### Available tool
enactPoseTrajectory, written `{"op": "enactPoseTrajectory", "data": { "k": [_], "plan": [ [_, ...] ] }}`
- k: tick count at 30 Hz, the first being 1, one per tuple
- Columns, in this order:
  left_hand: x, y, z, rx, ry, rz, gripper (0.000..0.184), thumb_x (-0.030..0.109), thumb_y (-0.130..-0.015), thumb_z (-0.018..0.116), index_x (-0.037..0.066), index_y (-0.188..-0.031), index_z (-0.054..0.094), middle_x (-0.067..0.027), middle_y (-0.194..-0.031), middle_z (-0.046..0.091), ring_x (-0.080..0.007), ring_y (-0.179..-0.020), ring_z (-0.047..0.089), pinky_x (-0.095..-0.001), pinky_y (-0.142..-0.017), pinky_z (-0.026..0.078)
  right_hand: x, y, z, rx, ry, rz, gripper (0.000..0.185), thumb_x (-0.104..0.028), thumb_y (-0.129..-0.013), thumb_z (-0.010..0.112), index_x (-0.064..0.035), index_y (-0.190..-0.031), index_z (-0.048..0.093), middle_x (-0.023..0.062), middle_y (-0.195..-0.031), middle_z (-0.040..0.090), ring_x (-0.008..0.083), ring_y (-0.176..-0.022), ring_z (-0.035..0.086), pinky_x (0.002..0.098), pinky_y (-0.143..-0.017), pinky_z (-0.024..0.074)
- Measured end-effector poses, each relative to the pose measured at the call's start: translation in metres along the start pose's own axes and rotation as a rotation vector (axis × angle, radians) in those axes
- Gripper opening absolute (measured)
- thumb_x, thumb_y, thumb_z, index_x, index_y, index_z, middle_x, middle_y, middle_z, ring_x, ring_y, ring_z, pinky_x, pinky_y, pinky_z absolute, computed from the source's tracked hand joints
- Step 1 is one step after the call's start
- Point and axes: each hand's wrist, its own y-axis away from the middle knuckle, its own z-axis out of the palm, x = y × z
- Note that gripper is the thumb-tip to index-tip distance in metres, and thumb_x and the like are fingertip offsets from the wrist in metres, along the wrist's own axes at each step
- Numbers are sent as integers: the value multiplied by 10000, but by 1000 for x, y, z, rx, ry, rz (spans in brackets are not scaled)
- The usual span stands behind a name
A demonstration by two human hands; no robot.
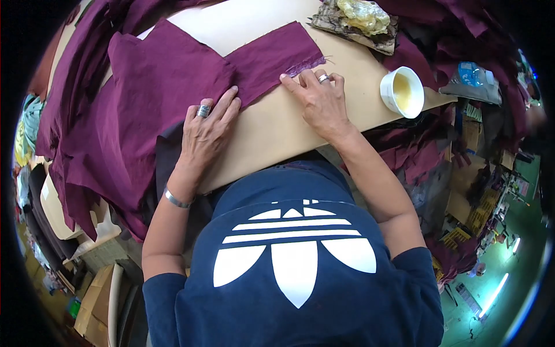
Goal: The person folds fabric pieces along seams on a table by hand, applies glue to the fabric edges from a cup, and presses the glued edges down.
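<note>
A large piece of maroon cloth lies over the pale board, with a narrow strip reaching right. Along the strip's right end runs a whitish, wet-looking band with frayed threads. My left hand, wearing a wide ring, rests palm down with its fingertips on the cloth's near edge, fingers loosely extended. Beside the strip's lower right corner is my right hand, fingers apart and bent, tips at the whitish edge. Its fingertips partly hide that edge.
A white bowl of yellowish paste stands near the right edge of the tan board. Behind it lie a crumpled yellowish lump on a patterned pad and a clear plastic bottle. More maroon cloth hangs at the right.
</note>
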Motion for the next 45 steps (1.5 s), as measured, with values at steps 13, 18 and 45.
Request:
{"op": "enactPoseTrajectory", "data": {
  "k": [13,18,45],
  "plan": [
    [-1,-1,-2,12,-31,39,353,98,-794,518,139,-1140,572,45,-1299,508,-168,-873,529,-280,-717,390,53,16,-47,160,-134,166,319,-156,-749,610,-165,-1067,627,37,-1022,558,228,-954,535,428,-820,382],
    [-1,-3,0,10,-41,32,360,75,-788,526,149,-1137,574,51,-1307,505,-166,-852,530,-277,-693,386,133,74,-96,-119,179,318,563,-400,-576,781,-172,-1072,642,66,-1371,384,308,-1267,324,533,-979,297],
    [-2,-6,5,61,-1,27,319,124,-800,514,129,-1115,567,35,-1278,510,-170,-887,500,-300,-719,396,71,70,-95,-112,118,225,299,-51,-649,613,-129,-937,641,85,-1298,455,298,-1259,346,542,-1005,278]
  ]
}}
